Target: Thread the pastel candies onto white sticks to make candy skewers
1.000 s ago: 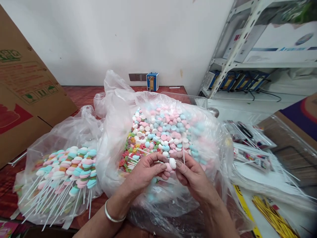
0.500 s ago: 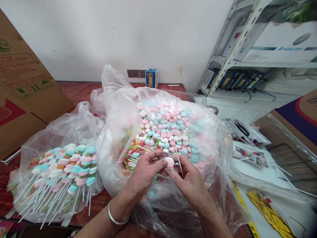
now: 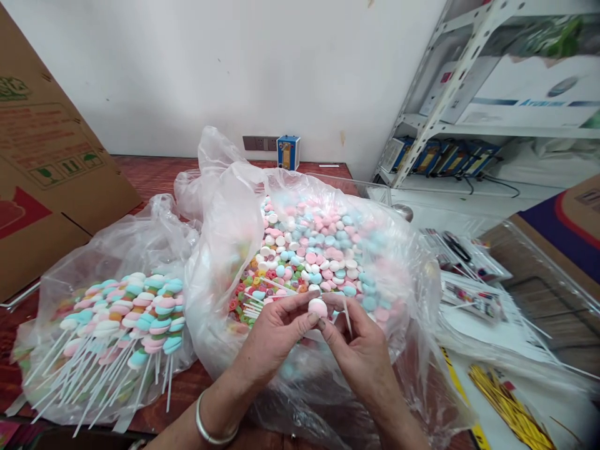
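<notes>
Between the fingertips of both hands sits a pink-and-white marshmallow [image 3: 318, 307]. My left hand [image 3: 277, 331] pinches it from the left, thumb below and fingers above. My right hand [image 3: 360, 342] meets it from the other side, its thumb tip close to the left thumb, and a white stick [image 3: 347, 317] slants out between its fingers. Part of the stick is hidden by the fingers. Under and beyond the hands lies a clear plastic bag [image 3: 225, 212] with loose pink, blue and white marshmallows [image 3: 312, 257], colourful gummy rings [image 3: 255, 281] and several white sticks [image 3: 254, 306].
At left, finished-looking marshmallow skewers [image 3: 135, 306] lie on another plastic bag [image 3: 117, 240], beside a cardboard box [image 3: 56, 156]. A small blue device [image 3: 288, 153] stands by the wall. To the right are yellow twist ties [image 3: 510, 406], packets [image 3: 471, 297] and a white metal shelf [image 3: 450, 94].
The marshmallow in my fingers has turned, with its pink-and-white side now facing up more clearly. My hands have stayed over the bag, and the view has shifted slightly.
</notes>
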Demonstrator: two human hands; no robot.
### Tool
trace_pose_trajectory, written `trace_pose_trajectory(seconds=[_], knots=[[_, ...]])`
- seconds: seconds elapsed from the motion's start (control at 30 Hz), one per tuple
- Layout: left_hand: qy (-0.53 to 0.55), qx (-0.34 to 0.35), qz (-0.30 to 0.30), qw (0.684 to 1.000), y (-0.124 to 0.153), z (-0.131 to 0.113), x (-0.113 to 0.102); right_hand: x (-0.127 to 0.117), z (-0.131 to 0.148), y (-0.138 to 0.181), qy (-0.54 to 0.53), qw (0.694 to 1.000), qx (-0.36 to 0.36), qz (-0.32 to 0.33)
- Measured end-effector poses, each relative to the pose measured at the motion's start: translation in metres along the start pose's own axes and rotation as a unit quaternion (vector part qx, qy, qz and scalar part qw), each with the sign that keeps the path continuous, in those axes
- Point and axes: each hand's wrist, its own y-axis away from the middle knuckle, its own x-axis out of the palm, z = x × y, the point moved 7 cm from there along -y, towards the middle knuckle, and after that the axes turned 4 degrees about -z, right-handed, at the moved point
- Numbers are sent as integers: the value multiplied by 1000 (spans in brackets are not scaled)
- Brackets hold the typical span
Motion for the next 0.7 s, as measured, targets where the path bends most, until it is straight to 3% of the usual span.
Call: trace_pose_trajectory(seconds=[0.2, 0.33, 0.53, 0.7], knots=[[37, 20, -109, 993, -13, -4, -20, -2, -1, 10, 166, 985, -39, 17], [70, 19, -151, 986, -20, -3, -30, 4, -7, 23, 227, 972, -57, 35], [56, 29, -157, 986, -17, -5, -31, 19, -2, 30, 309, 946, -83, 45], [35, 23, -146, 988, -14, -6, -31, 18, -2, 29, 324, 938, -102, 66]])
